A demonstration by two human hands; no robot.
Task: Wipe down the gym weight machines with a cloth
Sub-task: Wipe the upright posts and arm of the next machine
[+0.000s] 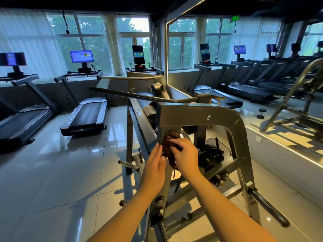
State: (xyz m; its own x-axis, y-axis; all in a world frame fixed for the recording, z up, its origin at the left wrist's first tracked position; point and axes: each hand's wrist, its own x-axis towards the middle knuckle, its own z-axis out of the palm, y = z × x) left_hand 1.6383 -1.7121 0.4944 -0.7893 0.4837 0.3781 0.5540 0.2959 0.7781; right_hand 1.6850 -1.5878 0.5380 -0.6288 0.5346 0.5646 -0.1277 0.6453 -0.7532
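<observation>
Right hand [186,154]: fingers curled over a bunched brown cloth [170,145], pinning it against the upright post of a grey weight machine [201,116]. Loose tail of cloth hanging down between the two hands.

Left hand [154,165]: fingers straight and held together, palm turned toward the post, fingertips touching the cloth's left edge. Gripping nothing.

Both hands close together on the same post, just below the bend where the frame arches off to the right.

Writing:
- Small plate [139,112] on the slanted rail up and left of the hands; lettering too small to read.
- Red-and-white sticker [166,94] farther up beyond the hands; text unreadable.
- Green sign [235,18] high to the right, seen in the mirror [253,109]; blurred.
- Brand on the frame not readable.

Surroundings:
- Just past the cloth, a black pad [150,111]; above it a long grey bar [139,96] running left to right.
- Down and right of the hands, a dark bundle with straps [211,152] on the machine base; kind unclear.
- Far left of the hands, treadmills [83,116] along the window wall, each with a lit blue screen [81,56]; screen content too small to make out.
- To the right, a small dumbbell [261,113] reflected in the mirror.
- Glossy tiled floor [61,163] underneath.
</observation>
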